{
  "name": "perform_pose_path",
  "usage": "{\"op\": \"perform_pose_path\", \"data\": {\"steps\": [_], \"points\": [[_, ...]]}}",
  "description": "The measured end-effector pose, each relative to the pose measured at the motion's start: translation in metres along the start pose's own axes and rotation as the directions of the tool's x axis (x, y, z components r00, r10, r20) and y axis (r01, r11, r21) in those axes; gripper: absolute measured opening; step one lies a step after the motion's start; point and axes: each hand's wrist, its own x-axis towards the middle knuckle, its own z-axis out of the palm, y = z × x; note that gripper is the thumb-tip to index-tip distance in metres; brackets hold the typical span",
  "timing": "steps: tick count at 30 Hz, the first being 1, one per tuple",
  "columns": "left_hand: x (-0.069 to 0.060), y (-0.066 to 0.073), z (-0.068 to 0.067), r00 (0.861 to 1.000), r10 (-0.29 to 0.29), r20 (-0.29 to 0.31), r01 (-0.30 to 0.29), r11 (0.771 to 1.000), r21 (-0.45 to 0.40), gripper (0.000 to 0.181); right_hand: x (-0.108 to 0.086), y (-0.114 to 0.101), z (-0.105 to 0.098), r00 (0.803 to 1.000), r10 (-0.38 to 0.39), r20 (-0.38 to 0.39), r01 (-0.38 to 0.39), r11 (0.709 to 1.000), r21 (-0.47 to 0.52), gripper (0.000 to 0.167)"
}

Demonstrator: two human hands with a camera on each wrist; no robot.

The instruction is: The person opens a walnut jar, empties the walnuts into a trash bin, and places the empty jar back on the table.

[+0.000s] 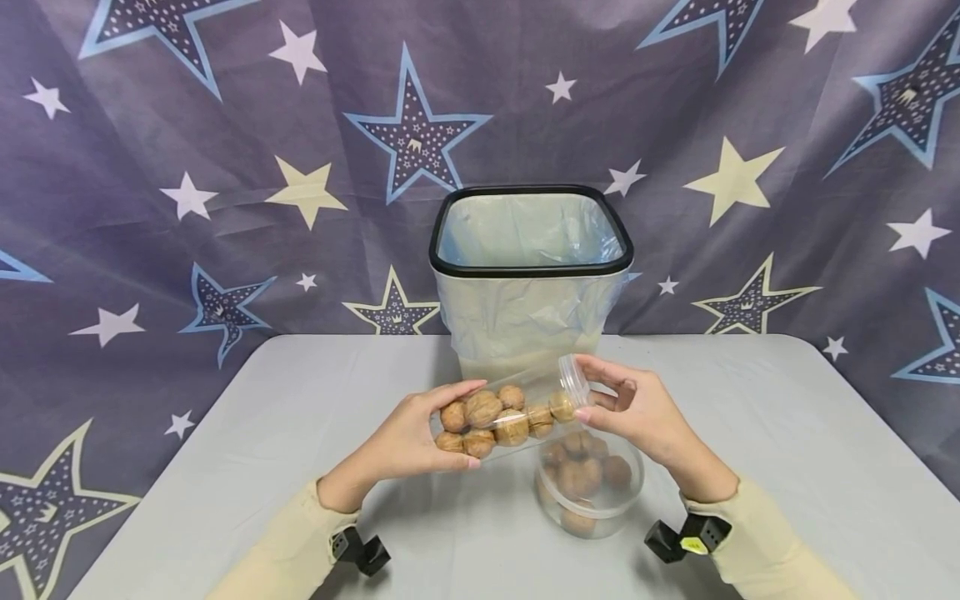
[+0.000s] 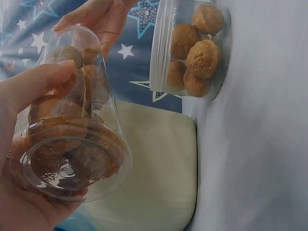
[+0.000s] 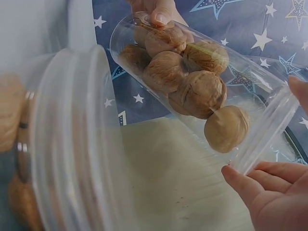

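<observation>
Head view: clear jar [image 1: 542, 387] of walnuts [image 1: 483, 408] at frame centre, long axis slanting up rightward. Left hand [image 1: 408, 433] clamped round base end; right hand [image 1: 645, 412] nearer the lid [image 1: 574, 382], pinching it. Round tub [image 1: 617, 521] on counter [image 1: 465, 550], lower right of centre.

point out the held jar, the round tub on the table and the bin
held jar [image 1: 543, 387], head view, on clear wall
round tub [image 2: 159, 53], left wrist view, on pale rim
bin [image 1: 532, 272], head view, on black front rim
</observation>
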Motion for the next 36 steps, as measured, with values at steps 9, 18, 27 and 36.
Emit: {"op": "perform_pose_path", "data": {"steps": [9, 18, 27, 36], "points": [[0.000, -0.004, 0.000, 0.999, -0.001, 0.043, 0.005, 0.995, -0.102, 0.082, -0.001, 0.002, -0.003, 0.997, -0.071, 0.022, 0.071, 0.997, -0.015, 0.063], [-0.002, -0.005, -0.001, 0.994, 0.038, 0.106, -0.005, 0.956, -0.292, 0.081, -0.002, -0.005, -0.012, 0.965, -0.205, 0.161, 0.207, 0.978, 0.004, 0.070], [-0.001, -0.005, -0.003, 0.995, 0.019, 0.095, 0.007, 0.966, -0.260, 0.083, -0.001, -0.003, -0.017, 0.948, -0.185, 0.259, 0.202, 0.979, -0.039, 0.079], [-0.001, -0.004, -0.005, 0.999, -0.029, 0.041, 0.035, 0.987, -0.157, 0.086, 0.000, 0.002, -0.020, 0.965, -0.136, 0.226, 0.160, 0.983, -0.091, 0.071]]}}
